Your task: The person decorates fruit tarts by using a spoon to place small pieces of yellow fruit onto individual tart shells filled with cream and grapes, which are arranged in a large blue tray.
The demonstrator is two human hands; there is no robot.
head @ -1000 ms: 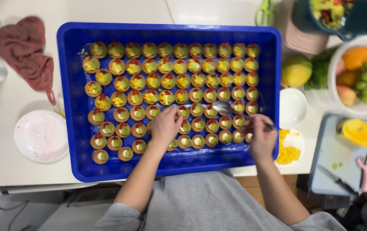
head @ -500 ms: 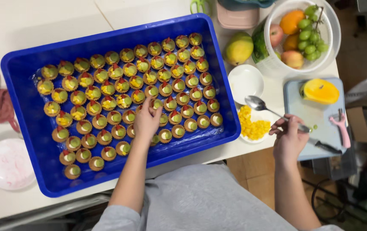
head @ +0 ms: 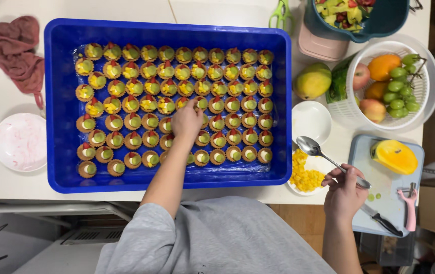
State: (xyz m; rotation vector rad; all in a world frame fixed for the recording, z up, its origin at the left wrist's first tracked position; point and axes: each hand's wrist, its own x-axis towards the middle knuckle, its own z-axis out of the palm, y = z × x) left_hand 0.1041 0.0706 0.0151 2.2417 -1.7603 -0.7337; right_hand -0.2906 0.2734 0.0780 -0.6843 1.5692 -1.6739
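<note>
A big blue plastic crate (head: 63,106) fills the middle of the white table (head: 4,180), lined with clear film and packed with rows of small fruit-topped tartlets (head: 149,53). At two o'clock from the crate stands a white basket (head: 428,86) of fruit, with a mango (head: 313,81) just beside it. At three o'clock lies a pale cutting board (head: 385,203) carrying a cut mango half (head: 396,157), a knife and a pink peeler. A crumpled red cloth (head: 17,50) sits at ten o'clock.

My left hand (head: 186,122) reaches into the crate, fingers drawn together over one tartlet near the centre (I cannot tell whether they pinch it or only touch). My right hand (head: 347,190), at four o'clock outside the crate, is clamped on the handle of a metal spoon (head: 311,147); its bowl looks empty and hovers just above a small plate of diced mango (head: 304,177), which touches the crate's outer wall.

Risks, as I judge them: my left forearm lies low over the nearest rows and could smear their toppings, and a loaded spoon carried across the rim could drop cubes onto the film or the table.
</note>
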